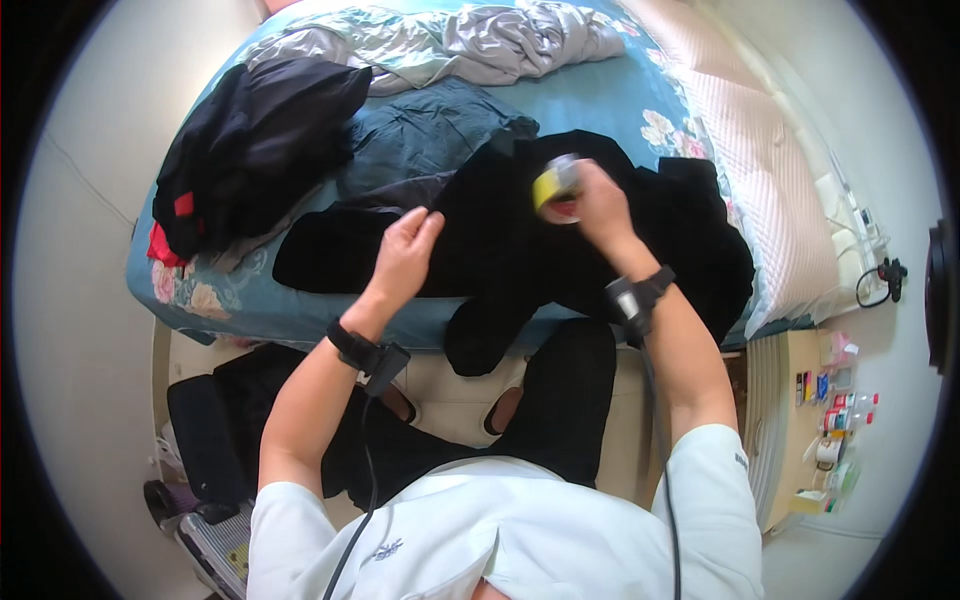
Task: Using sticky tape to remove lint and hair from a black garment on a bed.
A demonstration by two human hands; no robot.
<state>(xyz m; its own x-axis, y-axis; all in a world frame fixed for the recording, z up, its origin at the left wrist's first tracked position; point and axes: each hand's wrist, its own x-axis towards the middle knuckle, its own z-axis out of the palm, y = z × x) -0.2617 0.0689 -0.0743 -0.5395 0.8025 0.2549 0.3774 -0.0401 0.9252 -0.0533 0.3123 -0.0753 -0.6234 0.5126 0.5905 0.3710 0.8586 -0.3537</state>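
A roll of adhesive tape [555, 191], yellow with a clear part and blurred by motion, is gripped in my right hand [602, 204]. Beneath it a black garment [510, 247] lies spread over the bed's near side, one part hanging past the edge. My left hand [405, 251] has thumb and fingers pinched together at the garment's left portion, where an edge of the cloth runs up to the fingertips. Details of the dark fabric are hard to make out.
Dark clothes [255, 142] with a red patch and a dark blue-grey cloth [442, 124] lie behind on the bed [600, 90]. A crumpled grey quilt [510, 41] is at the back. Bottles [847, 412] stand on a right-hand cabinet [784, 450]; a black chair [202, 442] is lower left.
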